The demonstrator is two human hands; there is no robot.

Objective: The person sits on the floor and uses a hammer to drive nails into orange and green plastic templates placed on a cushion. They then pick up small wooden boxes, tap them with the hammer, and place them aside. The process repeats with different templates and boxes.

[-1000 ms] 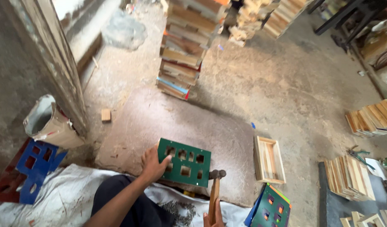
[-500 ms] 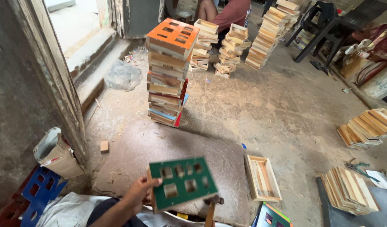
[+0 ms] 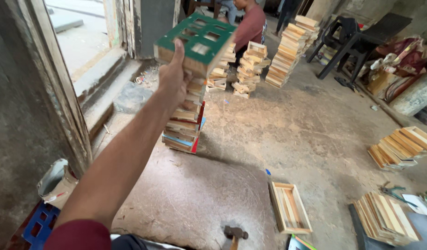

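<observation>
Fingers of left hand (image 3: 174, 78) grip green-topped wooden box (image 3: 197, 41) above stack (image 3: 185, 122).

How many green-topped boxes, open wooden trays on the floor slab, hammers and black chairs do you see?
Green-topped box, held in the left hand: 1
Open wooden tray: 1
Hammer: 1
Black chair: 1
Total: 4

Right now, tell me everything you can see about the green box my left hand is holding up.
The green box is a shallow wooden tray with bare pale sides and a green-painted top face pierced by several shaped cut-outs. It is tilted and held high by the left hand, which grips its near edge, thumb against the side. It hangs right over the tall stack of similar boxes; whether it touches the stack cannot be told.
</observation>
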